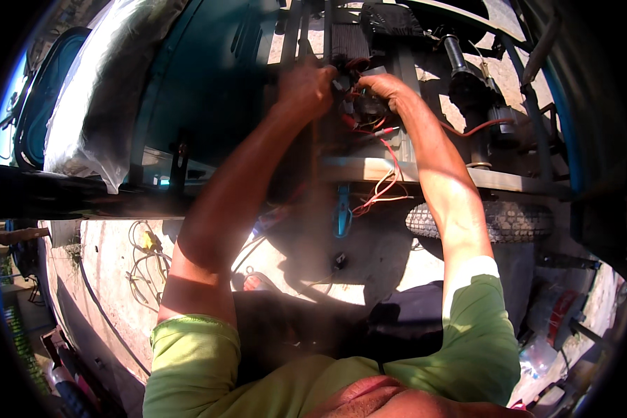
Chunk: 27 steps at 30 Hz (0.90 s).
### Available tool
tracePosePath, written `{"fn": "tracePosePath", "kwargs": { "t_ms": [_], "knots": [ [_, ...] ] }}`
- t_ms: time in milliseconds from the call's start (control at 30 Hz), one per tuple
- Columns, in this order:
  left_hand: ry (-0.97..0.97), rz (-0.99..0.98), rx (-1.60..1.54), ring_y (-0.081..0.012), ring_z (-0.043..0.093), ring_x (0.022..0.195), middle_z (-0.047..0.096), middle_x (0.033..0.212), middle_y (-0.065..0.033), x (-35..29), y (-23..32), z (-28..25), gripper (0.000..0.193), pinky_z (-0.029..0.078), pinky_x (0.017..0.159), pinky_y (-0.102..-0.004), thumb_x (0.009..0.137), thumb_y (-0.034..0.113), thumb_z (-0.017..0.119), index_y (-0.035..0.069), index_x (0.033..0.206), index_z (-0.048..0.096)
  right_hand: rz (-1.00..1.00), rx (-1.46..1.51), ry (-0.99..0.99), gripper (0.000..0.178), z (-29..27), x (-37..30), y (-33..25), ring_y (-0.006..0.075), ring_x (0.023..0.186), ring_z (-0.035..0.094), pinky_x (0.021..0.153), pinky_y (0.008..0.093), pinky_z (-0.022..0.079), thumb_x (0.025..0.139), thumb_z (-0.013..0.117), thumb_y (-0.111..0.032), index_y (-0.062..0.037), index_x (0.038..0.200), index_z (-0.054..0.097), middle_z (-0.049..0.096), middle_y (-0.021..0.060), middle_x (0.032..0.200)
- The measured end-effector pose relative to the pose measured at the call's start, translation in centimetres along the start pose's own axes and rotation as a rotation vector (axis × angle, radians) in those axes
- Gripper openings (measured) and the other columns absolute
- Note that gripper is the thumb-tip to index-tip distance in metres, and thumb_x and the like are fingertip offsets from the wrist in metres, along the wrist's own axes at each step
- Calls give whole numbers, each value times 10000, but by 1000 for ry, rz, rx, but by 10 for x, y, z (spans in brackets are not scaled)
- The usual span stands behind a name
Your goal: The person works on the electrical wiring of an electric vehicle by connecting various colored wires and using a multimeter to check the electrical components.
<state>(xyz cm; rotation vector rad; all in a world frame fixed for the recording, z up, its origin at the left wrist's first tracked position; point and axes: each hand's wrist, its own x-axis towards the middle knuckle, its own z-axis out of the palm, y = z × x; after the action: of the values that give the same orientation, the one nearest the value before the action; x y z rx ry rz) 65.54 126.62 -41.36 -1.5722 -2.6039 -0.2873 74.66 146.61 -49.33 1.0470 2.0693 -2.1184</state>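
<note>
Both my arms reach into an open vehicle frame. My left hand (pixel 306 87) is closed beside an upright bar, its fingertips against a dark tangle of wiring; shadow hides what they grip. My right hand (pixel 386 89) is bent over the same tangle, with thumb and fingers pinched on a wire. Below and between the hands lies the bundle of wires (pixel 369 111), dark and red, partly covered by my fingers. A red wire with a pale connector (pixel 389 131) sticks out of it. Loose red and pale wires (pixel 383 191) hang over the light frame rail (pixel 369 169).
A ribbed dark metal box (pixel 350 43) sits beyond my hands. To the right are a shock absorber (pixel 457 54) and a knobbly tyre (pixel 515 221). A plastic-wrapped panel (pixel 94 90) stands at left. A blue-handled tool (pixel 342 211) hangs below the rail; cables (pixel 146 268) lie on the ground.
</note>
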Motion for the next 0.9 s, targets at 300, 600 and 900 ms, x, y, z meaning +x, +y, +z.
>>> {"fn": "tracePosePath", "kwargs": {
  "t_ms": [300, 600, 900],
  "knots": [
    [-191, 156, 239, -301, 584, 1161, 593, 1195, -120, 35, 1, 34, 253, 485, 914, -488, 874, 276, 633, 174, 1065, 764, 197, 29, -147, 202, -6, -13, -17, 175, 684, 594, 624, 351, 518, 804, 683, -242, -59, 890, 695, 627, 72, 766],
    [-160, 386, 517, -245, 513, 1241, 626, 1269, -66, 52, 12, 37, 383, 351, 1013, -542, 931, 484, 559, 219, 1131, 751, 98, 137, -92, 184, -12, 15, 1, 167, 690, 581, 604, 326, 464, 774, 715, -197, -29, 848, 718, 655, 75, 783],
    [-415, 380, 405, -255, 497, 1294, 663, 1290, 27, 64, 13, 27, 387, 344, 1034, -531, 988, 475, 489, 233, 1142, 750, 98, 136, -108, 177, -12, 12, 0, 174, 672, 568, 621, 321, 457, 783, 707, -190, -26, 842, 733, 652, 76, 766]
  ]
}}
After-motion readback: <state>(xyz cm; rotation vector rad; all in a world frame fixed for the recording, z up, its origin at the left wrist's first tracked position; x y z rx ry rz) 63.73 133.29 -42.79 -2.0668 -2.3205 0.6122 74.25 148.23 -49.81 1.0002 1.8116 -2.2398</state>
